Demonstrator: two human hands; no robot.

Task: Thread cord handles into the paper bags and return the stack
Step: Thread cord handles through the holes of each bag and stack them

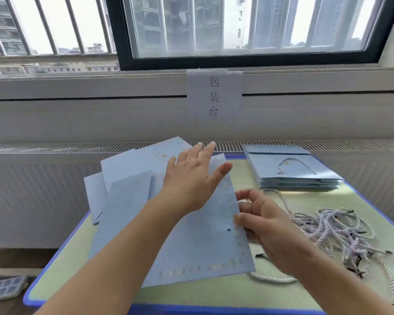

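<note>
The left hand (192,178) is held spread, fingers straight and pointing toward twelve o'clock, over the upper part of a flat light-blue paper bag (198,242) that lies at the centre of the table (214,294); whether the palm presses the paper or only hovers above it cannot be told. At about three o'clock from this bag, the right hand (266,223) is curled at the bag's right edge, the thumb laid on the paper near a small dark punched hole (229,229), and a cord appears to be pinched in the fingers, though this is partly hidden. No handle is seen in this bag, so threading of it is judged to be just starting. Beneath it and toward ten o'clock, several more unthreaded bags (127,176) are fanned loosely. At four o'clock a tangled heap of white twisted cords (334,233) with dark tips is left, well supplied. At two o'clock a neat stack of finished bags (293,173) is set, a cord handle (296,165) showing on the top one. Part of the work is thus judged done, with several bags left and the stack not yet returned.
</note>
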